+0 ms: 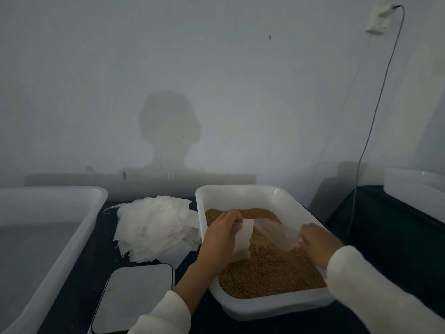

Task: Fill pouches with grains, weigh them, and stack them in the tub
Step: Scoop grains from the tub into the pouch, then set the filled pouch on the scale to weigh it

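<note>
A white tub (243,190) holds brown grains (269,271). Over the grains, my left hand (220,237) pinches a small white pouch (242,239) at its upper edge. My right hand (317,244) grips a clear plastic scoop (277,231) that reaches left toward the pouch. A heap of empty white pouches (154,227) lies left of the grain tub. A flat scale (132,297) with a pale top sits at the front, below that heap. A large white tub (60,227) stands at the far left with nothing visible in it.
Everything sits on a dark tabletop (79,280) against a pale wall. Another white container (414,189) stands at the right on a separate dark surface. A thin cable (370,131) hangs down from a wall plug to behind the grain tub.
</note>
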`<state>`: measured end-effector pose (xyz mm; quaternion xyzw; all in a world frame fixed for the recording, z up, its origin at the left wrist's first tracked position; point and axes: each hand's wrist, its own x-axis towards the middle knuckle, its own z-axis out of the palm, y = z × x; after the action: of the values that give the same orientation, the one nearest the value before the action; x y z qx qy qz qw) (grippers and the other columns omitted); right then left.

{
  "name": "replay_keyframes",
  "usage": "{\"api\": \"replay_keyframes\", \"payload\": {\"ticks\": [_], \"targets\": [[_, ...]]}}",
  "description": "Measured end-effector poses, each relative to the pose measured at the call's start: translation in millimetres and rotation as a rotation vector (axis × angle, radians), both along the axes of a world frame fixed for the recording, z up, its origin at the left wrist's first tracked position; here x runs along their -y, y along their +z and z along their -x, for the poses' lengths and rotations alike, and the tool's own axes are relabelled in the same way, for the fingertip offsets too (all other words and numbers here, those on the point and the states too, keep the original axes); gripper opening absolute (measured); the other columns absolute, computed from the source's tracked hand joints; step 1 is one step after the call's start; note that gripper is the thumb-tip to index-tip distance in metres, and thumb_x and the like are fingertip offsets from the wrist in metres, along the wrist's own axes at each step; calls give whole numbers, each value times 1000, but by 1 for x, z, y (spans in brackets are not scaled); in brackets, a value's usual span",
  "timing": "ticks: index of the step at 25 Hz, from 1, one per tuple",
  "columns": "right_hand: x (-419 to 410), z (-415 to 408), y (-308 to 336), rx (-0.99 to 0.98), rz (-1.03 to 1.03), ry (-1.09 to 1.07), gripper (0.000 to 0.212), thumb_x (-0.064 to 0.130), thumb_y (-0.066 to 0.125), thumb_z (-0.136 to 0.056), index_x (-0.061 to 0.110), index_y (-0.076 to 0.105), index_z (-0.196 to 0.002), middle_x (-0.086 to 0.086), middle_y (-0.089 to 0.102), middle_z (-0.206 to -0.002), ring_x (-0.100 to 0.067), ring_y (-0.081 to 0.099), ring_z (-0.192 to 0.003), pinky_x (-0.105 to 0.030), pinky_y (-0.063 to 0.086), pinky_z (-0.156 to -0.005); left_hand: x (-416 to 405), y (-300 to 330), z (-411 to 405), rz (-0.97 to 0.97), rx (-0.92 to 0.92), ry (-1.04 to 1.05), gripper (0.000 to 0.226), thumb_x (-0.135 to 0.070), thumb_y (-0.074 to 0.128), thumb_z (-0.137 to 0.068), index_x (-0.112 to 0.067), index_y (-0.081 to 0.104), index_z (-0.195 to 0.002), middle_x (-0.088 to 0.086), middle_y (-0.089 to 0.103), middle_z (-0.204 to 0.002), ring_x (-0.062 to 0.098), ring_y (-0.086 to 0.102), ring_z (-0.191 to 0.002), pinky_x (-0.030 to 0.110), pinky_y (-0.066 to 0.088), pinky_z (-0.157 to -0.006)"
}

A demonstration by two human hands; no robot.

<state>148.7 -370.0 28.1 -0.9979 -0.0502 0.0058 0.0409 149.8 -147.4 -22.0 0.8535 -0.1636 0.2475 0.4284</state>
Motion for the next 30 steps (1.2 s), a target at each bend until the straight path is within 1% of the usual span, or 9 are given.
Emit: {"api": "replay_keyframes", "payload": {"ticks": [3,8,11,13,15,19,24,28,30], "targets": [[-12,-7,-35,23,83,-39,22,11,40,-98,10,50,-118,-8,47,-121,-21,52,-105,-29,43,-88,-3,4,1,153,-67,15,20,-7,48,-95,-20,50,-80,-5,56,-83,8,50,-78,17,39,-68],[-16,-9,-46,29,206,-60,30,24,41,-97,18,48,-125,-4,45,-126,-23,46,-114,-36,38,-98,-15,16,14,345,-51,6,25,-9,50,-95,-27,51,-78,-8,58,-82,3,50,-76,14,38,-66],[-25,5,-25,134,-218,72,29,40,52,-93,27,51,-119,8,52,-120,-12,51,-111,-30,42,-94,-33,30,26,353,-15,-48,24,-8,52,-94,-26,53,-79,-13,58,-80,2,50,-73,14,39,-64],[-50,26,-6,-6,-755,219,29,47,61,-83,36,58,-109,19,62,-110,-3,58,-104,-19,45,-86,-47,39,37,352,-9,-84,22,-7,54,-93,-25,55,-79,-16,59,-79,4,53,-75,12,40,-65],[-80,41,0,-133,-1001,344,35,49,66,-73,35,64,-105,14,70,-102,-3,64,-98,-18,50,-82,-60,42,52,342,-13,-105,21,-8,56,-92,-24,58,-78,-15,61,-80,8,56,-77,14,42,-67],[-135,56,-13,-25,-1136,340,7,21,70,-82,25,70,-87,9,74,-83,-5,68,-80,-15,52,-70,-92,37,81,332,-17,-101,21,-6,58,-90,-24,60,-80,-12,64,-82,9,59,-76,19,47,-67],[-182,64,-33,-124,-1294,388,14,0,60,-87,12,67,-88,0,74,-78,-13,71,-75,-21,55,-62,-133,4,104,513,-193,-26,35,-15,70,-81,-22,54,-112,-9,66,-104,13,65,-91,25,54,-77],[-208,57,-45,-84,-1295,340,7,3,59,-89,1,64,-93,-7,73,-83,-19,71,-77,-28,58,-63,-154,-22,108,398,-263,150,12,-13,71,-81,-5,62,-80,-2,63,-71,17,61,-70,36,54,-71],[-222,55,-51,-75,-1249,314,5,7,59,-90,4,63,-91,-6,72,-83,-17,70,-77,-29,59,-64,-159,-29,108,337,-251,219,23,-13,71,-83,-12,55,-65,-8,55,-60,5,53,-60,26,51,-61]]}}
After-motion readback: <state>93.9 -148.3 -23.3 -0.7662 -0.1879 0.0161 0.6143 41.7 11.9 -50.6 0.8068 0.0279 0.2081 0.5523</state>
